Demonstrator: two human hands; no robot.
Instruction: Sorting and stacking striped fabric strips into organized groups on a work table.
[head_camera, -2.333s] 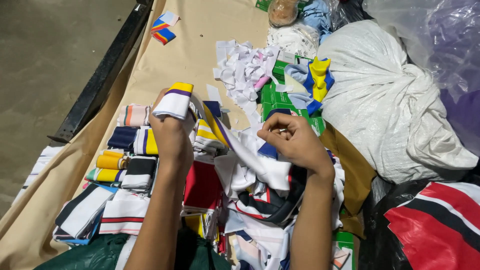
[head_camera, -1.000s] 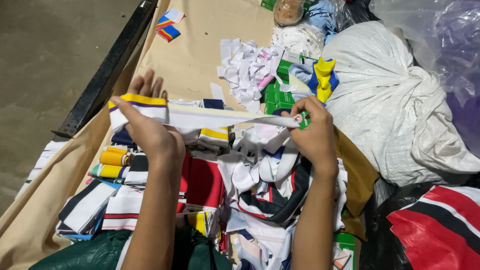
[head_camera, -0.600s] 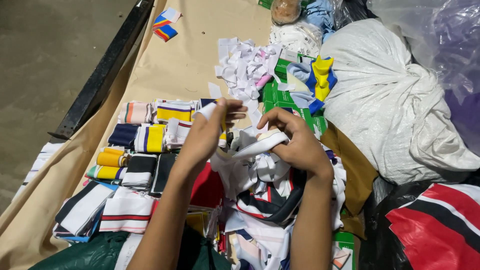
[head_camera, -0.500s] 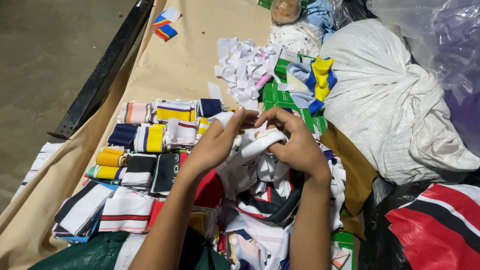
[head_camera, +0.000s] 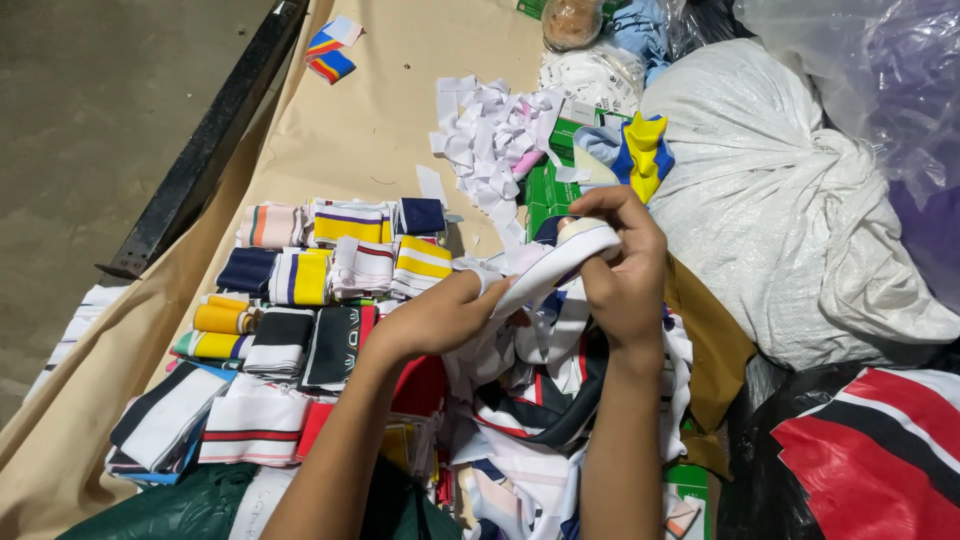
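Both my hands grip a white ribbed fabric strip (head_camera: 548, 264) above a heap of loose striped strips (head_camera: 540, 400). My right hand (head_camera: 622, 270) pinches the rolled upper end of the strip. My left hand (head_camera: 445, 312) holds its lower end, just left of the right hand. To the left, several folded striped fabric bands (head_camera: 320, 265) lie in rows on a tan sheet (head_camera: 370, 130), in yellow, navy, white, black and orange.
White paper scraps (head_camera: 495, 135) lie beyond the hands, next to green boxes (head_camera: 555, 180). A tied white sack (head_camera: 790, 200) sits on the right, a red, black and white cloth (head_camera: 880, 450) at lower right. A black bar (head_camera: 210, 130) edges the sheet.
My left hand stretched the strip far out to the left, then came back in to the right hand. The strip is now gathered short between both hands.
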